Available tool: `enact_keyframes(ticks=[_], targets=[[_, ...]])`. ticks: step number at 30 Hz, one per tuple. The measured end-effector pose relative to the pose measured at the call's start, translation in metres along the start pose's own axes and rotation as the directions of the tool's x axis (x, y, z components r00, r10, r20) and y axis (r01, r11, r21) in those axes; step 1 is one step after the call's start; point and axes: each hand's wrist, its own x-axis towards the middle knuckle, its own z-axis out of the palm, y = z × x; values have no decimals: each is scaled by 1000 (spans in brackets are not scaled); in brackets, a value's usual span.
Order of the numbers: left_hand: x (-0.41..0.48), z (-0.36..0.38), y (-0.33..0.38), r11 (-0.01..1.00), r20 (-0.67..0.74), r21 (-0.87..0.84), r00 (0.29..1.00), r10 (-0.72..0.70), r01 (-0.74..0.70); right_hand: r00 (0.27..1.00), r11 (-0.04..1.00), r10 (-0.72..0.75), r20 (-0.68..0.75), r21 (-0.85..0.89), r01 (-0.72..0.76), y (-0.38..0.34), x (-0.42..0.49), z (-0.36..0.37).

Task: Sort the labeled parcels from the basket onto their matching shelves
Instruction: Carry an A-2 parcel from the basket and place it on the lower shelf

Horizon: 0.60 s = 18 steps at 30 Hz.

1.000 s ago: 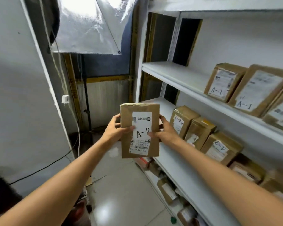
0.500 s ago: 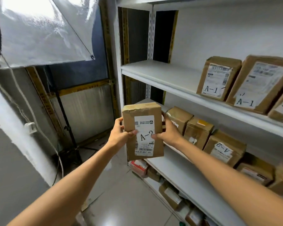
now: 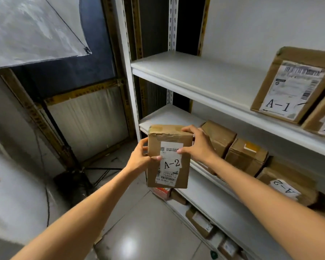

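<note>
We clamp left hand [image 3: 139, 159] and right hand [image 3: 200, 146] fingers on the upright brown cardboard A-2 parcel [image 3: 155, 173]; the bare white shelf [image 3: 169, 117] lies at one o'clock, nearer the right hand.

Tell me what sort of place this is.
Probably a parcel storeroom: white metal shelving holds an A-1 box above an A-2 box, and the left hand and right hand grip another A-2 parcel.
</note>
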Motion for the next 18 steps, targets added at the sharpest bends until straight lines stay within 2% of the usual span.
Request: enact_keyframes(ticks=[9,13,18], targets=[[131,4,-11,1000,168,9,986,-3,1,995,977,86,-55,-191,-95,24,67,17],[187,5,-16,1000,216,-1,976,-18,19,985,966,170,-37,-191,-174,31,101,23],[231,14,-28,998,245,67,969,-32,16,968,940,251,11,-242,-241,43,125,36]])
